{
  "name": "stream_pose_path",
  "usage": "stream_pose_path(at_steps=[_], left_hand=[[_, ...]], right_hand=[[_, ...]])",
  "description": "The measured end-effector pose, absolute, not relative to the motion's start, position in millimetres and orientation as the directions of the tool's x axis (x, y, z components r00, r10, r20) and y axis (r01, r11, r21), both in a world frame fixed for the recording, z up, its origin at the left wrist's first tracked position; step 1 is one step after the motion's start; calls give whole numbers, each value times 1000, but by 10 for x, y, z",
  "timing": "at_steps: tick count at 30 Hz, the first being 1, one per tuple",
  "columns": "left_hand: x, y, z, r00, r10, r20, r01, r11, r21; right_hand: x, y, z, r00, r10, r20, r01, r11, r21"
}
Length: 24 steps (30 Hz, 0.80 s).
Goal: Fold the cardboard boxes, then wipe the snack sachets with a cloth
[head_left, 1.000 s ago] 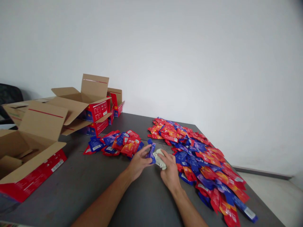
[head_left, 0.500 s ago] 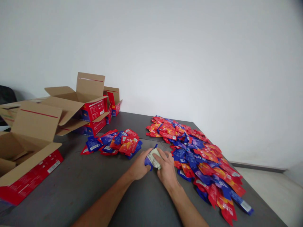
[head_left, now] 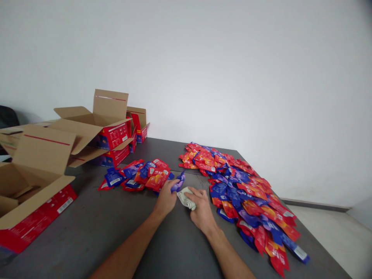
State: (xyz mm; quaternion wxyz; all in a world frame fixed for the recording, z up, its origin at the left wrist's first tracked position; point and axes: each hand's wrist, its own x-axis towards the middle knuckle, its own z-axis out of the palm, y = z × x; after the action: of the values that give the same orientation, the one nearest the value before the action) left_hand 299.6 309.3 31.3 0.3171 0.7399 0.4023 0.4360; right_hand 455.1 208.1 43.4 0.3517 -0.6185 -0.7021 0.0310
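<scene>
Since half a second ago the left hand has carried its blue packet away toward eleven o'clock, to the small pile. The right hand is closed on a pale cloth on the tabletop, the big pile at its three o'clock.

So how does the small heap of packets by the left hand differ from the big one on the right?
The small heap holds far fewer packets than the big heap. It sits compact near the open cartons, while the big heap sprawls along the table's right edge. The left hand touches the small heap; the right hand lies beside the big one. Both mix red and blue packets.
</scene>
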Motion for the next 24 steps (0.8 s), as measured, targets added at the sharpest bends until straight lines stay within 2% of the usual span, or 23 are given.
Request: stream_pose_path(at_steps=[2,5,8,13,18,24], left_hand=[[2900,3167,396,225,826,517,418,-561,715],[2722,3310,469,104,796,597,584,-535,611],[2599,3439,418,47,809,586,761,-410,503],[2641,3477,275,145,875,462,914,-297,275],[2747,3367,312,177,862,475,923,-312,223],[2933,3107,360,312,806,503,816,-499,293]], right_hand=[[4573,2080,411,47,888,457,836,215,-504],[4603,2082,382,83,881,466,835,195,-515],[4619,2082,374,100,879,466,842,175,-510],[4628,2080,379,107,884,456,852,154,-501],[4668,2082,343,152,869,472,869,110,-482],[4756,2015,473,232,839,493,888,24,-460]])
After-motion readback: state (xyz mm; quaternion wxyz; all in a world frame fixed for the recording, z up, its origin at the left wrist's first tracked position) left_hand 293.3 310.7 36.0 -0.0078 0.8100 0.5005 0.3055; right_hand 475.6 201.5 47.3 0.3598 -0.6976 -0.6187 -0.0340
